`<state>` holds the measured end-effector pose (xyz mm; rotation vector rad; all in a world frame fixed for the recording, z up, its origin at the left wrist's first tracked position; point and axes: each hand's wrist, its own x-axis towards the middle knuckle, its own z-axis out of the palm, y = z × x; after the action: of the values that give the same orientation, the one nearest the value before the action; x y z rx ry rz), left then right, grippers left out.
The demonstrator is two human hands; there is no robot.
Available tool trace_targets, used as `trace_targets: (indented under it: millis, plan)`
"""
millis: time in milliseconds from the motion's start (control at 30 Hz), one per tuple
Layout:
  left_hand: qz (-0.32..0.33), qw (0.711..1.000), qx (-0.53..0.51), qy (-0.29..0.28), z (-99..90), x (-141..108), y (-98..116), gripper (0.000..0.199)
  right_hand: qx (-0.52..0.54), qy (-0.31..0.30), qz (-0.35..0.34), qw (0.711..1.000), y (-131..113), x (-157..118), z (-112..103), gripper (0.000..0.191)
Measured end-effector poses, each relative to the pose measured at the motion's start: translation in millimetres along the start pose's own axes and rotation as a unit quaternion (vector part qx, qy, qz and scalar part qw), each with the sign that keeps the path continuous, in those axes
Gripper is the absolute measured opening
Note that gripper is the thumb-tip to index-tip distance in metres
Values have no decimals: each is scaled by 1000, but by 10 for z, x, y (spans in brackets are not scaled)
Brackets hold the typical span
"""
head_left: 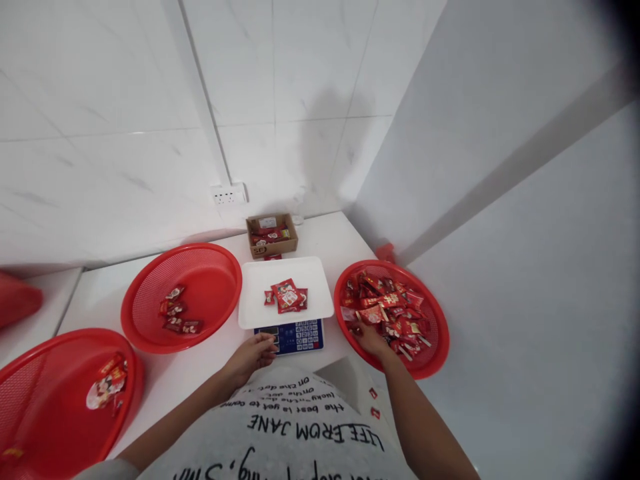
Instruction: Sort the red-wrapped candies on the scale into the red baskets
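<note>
A white tray sits on a blue scale in the middle of the table, with a few red candy packets on it. Just in front of the scale's left side is my left hand, its fingers curled together; whatever they hold, if anything, is too small to make out. My right hand reaches into the right red basket, which holds a heap of red wrapped candies. Its fingers are bent at the near left edge of the heap, by a red packet, and the fingertips are partly hidden.
Two more red baskets, one at the back left and one at the near left, hold several packets each. A cardboard box of packets stands behind the tray. Walls border the table at the back and right.
</note>
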<state>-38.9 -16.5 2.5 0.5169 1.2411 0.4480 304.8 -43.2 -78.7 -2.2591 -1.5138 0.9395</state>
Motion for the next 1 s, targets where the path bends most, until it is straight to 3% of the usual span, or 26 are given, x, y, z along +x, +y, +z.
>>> trace_targets:
  millis: [100, 200, 367, 567, 667, 733, 833, 933, 1000]
  plan:
    - [5, 1000, 1, -2, 3, -20, 32, 30, 51, -53, -11, 997, -35, -15, -45, 26]
    - [4, 1000, 2, 1, 3, -36, 58, 28, 92, -59, 1, 994, -71, -66, -83, 27]
    - [6, 1000, 9, -1, 11, -32, 70, 28, 191, -15, 68, 979, -154, -101, -58, 16]
    - [5, 1000, 7, 4, -6, -49, 101, 26, 265, 64, 90, 958, -238, -90, -130, 32]
    - [5, 1000, 8, -6, 20, -84, 146, 28, 320, 76, 83, 941, -407, -157, -247, 38]
    - [10, 999, 17, -35, 75, -120, 193, 32, 398, 40, 65, 914, -612, -239, -311, 40]
    - [17, 993, 25, -113, 212, -174, 270, 41, 497, -77, 28, 864, -1017, -406, -297, 41]
    - [23, 982, 16, -188, 344, -187, 311, 51, 474, -184, 17, 861, -1411, -572, -107, 45]
    - [27, 980, 20, -196, 387, -163, 300, 53, 446, -247, -2, 860, -1596, -643, 76, 42]
